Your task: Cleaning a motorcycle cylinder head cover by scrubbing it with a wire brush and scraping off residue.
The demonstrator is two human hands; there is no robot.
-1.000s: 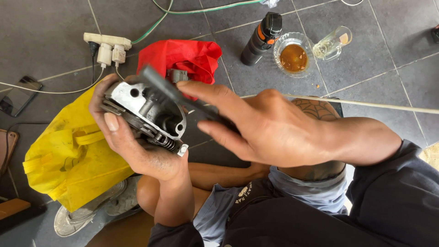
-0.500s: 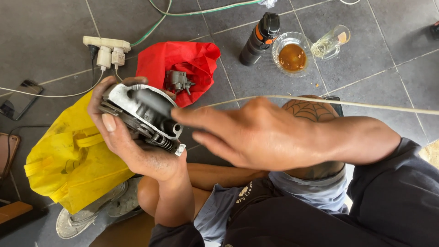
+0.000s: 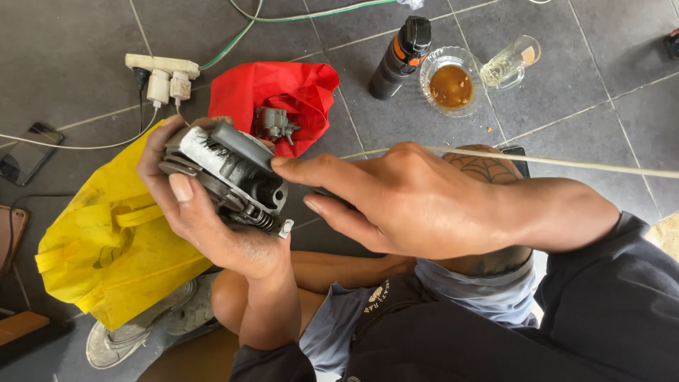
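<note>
Left hand (image 3: 212,219) clenched around grey finned metal engine part (image 3: 226,173), frame centre-left; right hand (image 3: 410,201) empty, fingers extended touching it. Risk: greasy grip slips, part drops onto tiles.

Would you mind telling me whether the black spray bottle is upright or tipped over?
Upright: the black spray bottle stands on the grey floor tiles, cap on top.

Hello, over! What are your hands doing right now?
Left hand grips grey finned metal engine part. Right hand open, fingertip touching its top edge. Red plastic bag and yellow plastic bag behind, clear.
</note>
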